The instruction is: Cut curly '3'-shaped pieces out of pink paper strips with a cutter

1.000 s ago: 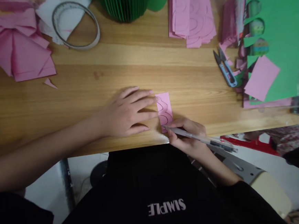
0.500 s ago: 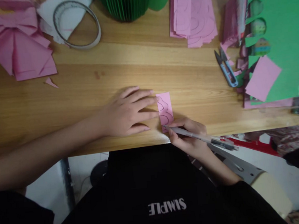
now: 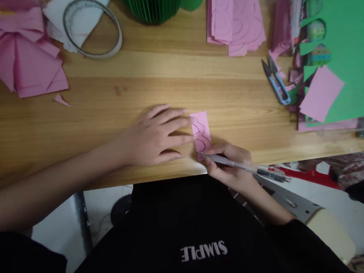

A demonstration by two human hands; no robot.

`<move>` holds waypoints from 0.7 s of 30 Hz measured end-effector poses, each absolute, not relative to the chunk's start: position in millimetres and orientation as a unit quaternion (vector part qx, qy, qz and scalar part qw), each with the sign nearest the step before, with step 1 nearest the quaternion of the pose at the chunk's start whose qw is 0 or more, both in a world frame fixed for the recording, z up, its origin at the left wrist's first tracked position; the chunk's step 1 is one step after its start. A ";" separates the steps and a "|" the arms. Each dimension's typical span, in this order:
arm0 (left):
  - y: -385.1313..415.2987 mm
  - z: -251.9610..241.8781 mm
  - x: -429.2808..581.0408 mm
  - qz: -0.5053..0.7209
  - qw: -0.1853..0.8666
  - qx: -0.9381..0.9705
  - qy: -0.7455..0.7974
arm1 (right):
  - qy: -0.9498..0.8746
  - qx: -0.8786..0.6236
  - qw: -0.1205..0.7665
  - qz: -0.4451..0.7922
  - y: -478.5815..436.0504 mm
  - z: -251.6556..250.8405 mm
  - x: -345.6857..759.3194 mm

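A small pink paper strip (image 3: 201, 128) with dark curved lines lies near the table's front edge. My left hand (image 3: 153, 136) is flat on the wood with spread fingers, its fingertips touching the strip's left edge. In my right hand (image 3: 230, 164) is a clear pen (image 3: 244, 165), pinched near its tip. The pen's point rests on the lower part of the strip, and its back end points to the lower right.
Pink folded paper (image 3: 20, 52) and a tape roll (image 3: 116, 47) lie at the back left. Behind are a green paper ball (image 3: 152, 4) and pink drawn slips (image 3: 239, 22). Blue snips (image 3: 277, 82) lie beside green sheets (image 3: 352, 55) at the right.
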State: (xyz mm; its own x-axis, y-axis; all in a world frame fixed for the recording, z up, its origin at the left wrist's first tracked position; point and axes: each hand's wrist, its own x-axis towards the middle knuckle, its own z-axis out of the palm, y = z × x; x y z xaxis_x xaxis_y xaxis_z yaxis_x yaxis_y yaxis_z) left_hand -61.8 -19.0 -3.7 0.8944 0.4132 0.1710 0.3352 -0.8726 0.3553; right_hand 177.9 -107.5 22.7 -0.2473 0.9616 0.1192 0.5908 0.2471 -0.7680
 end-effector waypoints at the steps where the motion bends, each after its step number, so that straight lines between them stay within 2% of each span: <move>1: -19.1 -3.4 -61.7 0.121 0.163 0.959 0.196 | -0.730 -0.533 0.303 0.303 -107.6 22.6 177.7; 21: -19.0 -3.3 -62.0 0.128 0.164 0.959 0.194 | -0.728 -0.536 0.305 0.299 -107.3 24.5 177.4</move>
